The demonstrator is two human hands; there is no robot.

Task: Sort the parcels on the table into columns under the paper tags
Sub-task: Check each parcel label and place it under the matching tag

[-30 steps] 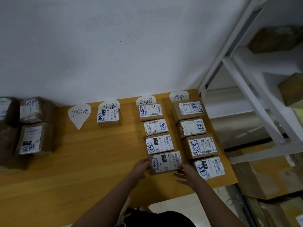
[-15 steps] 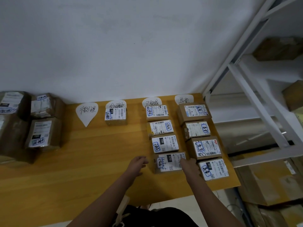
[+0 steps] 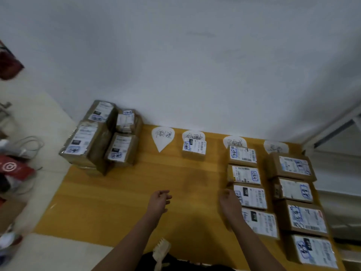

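Four white paper tags lie along the far edge of the wooden table (image 3: 121, 202); the leftmost tag (image 3: 162, 138) has no parcel under it. One parcel (image 3: 194, 148) sits under the second tag. Several labelled parcels form a column (image 3: 248, 190) under the third tag and another column (image 3: 298, 204) under the fourth. A stack of unsorted parcels (image 3: 101, 137) stands at the far left corner. My left hand (image 3: 159, 199) hovers above the bare table with loosely curled fingers, holding nothing. My right hand (image 3: 227, 198) hovers left of the third column, also holding nothing.
A white wall rises behind the table. A white metal shelf frame (image 3: 336, 122) stands at the right. Red bags and cables (image 3: 13, 169) lie on the floor to the left. A wooden brush (image 3: 161, 251) shows near my body at the table's front edge.
Both hands let go of the nearest parcel in the third column and moved left over the bare table. My view swung left, so the unsorted stack is now fully in sight.
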